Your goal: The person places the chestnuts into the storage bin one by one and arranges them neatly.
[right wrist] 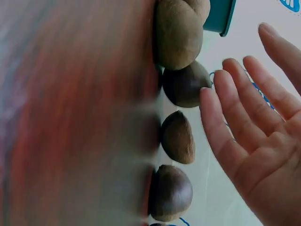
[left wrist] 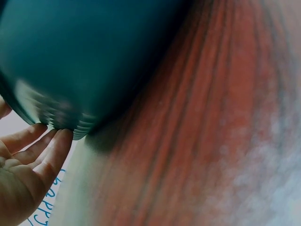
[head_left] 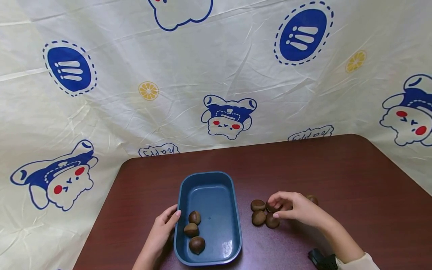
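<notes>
Three brown chestnuts (head_left: 197, 245) lie in the left part of a blue rectangular tray (head_left: 236, 210). My left hand (head_left: 162, 230) is at the tray's left side, thumb tip at the rim. In the left wrist view, fairly straight fingers (left wrist: 56, 153) touch the tray's outer wall. My right hand (head_left: 297, 210) reaches over a group of chestnuts (head_left: 258, 218) right of the tray, partly covering one. The right wrist view shows this hand's fingers spread and slightly bent, the palm bare, with fingertips right beside a dark chestnut (right wrist: 186, 85).
Another chestnut (head_left: 312, 199) lies beyond the right wrist, partly hidden by it. The dark red-brown table (head_left: 354, 180) has rounded far corners. Behind it hangs a pale printed cloth (head_left: 189, 63) with cartoon figures. A black band (head_left: 322, 259) is on the right wrist.
</notes>
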`<state>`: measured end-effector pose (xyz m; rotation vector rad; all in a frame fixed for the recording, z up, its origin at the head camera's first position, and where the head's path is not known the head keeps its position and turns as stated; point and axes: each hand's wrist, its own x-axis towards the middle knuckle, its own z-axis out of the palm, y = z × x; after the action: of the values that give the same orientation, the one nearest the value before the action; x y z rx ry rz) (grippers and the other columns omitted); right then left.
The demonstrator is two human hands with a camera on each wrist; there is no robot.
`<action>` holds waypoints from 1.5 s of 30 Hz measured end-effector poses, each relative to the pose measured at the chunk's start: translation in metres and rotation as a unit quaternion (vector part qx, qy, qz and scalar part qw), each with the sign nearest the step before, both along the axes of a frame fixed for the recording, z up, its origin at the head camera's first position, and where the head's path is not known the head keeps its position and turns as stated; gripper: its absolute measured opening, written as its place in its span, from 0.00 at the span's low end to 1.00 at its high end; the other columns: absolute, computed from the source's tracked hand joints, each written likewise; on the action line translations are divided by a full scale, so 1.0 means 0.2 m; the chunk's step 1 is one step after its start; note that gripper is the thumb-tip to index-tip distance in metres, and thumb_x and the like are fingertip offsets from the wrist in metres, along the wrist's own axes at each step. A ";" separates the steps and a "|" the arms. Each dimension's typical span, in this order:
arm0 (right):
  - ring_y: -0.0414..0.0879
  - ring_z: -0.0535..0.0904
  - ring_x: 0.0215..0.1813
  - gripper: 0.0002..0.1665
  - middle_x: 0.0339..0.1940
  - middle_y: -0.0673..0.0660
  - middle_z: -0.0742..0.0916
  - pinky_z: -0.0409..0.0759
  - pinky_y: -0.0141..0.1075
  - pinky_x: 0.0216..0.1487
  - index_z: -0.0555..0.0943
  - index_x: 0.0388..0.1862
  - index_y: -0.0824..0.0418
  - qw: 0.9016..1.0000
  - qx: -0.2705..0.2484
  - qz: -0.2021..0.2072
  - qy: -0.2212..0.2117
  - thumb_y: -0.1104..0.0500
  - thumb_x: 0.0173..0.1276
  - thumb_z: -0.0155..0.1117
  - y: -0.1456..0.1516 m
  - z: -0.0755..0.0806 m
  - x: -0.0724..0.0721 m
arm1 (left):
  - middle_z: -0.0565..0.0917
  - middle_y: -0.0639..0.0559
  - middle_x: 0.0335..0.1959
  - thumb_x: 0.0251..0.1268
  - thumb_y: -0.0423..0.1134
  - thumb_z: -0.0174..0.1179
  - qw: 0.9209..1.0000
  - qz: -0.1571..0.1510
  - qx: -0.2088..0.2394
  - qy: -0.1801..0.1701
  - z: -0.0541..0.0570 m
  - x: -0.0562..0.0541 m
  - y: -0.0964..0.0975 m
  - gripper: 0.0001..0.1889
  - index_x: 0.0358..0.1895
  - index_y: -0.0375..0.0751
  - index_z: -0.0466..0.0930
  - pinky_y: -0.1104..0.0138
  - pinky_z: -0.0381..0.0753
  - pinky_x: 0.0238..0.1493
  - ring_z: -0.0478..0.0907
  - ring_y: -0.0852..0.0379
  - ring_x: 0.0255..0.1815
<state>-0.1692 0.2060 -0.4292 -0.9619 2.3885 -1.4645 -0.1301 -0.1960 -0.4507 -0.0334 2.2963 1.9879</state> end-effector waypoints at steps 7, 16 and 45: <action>0.46 0.77 0.37 0.17 0.38 0.55 0.80 0.77 0.34 0.32 0.77 0.41 0.62 0.998 0.052 0.017 0.035 0.56 0.56 0.67 0.00 -0.03 0.01 | 0.73 0.35 0.53 0.66 0.45 0.51 1.000 0.002 -0.006 0.000 0.01 0.00 0.00 0.26 0.60 0.29 0.64 0.59 0.74 0.46 0.74 0.48 0.47; 0.42 0.76 0.39 0.18 0.42 0.55 0.80 0.77 0.33 0.33 0.76 0.43 0.62 0.994 0.093 0.053 0.016 0.58 0.54 0.68 -0.02 -0.05 0.01 | 0.73 0.35 0.53 0.66 0.44 0.50 1.000 0.000 -0.011 0.001 0.02 0.00 0.00 0.25 0.60 0.29 0.64 0.58 0.73 0.47 0.73 0.47 0.48; 0.41 0.76 0.38 0.21 0.42 0.53 0.80 0.77 0.34 0.37 0.76 0.45 0.61 0.995 0.020 -0.044 0.088 0.57 0.53 0.69 -0.02 -0.01 -0.01 | 0.73 0.36 0.53 0.66 0.46 0.51 1.000 0.000 -0.001 -0.001 0.00 0.00 0.00 0.27 0.60 0.29 0.64 0.60 0.74 0.46 0.74 0.48 0.47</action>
<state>-0.1716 0.2011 -0.4320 -1.0270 2.6045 -1.4103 -0.1293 -0.1963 -0.4504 -0.0340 2.2967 1.9854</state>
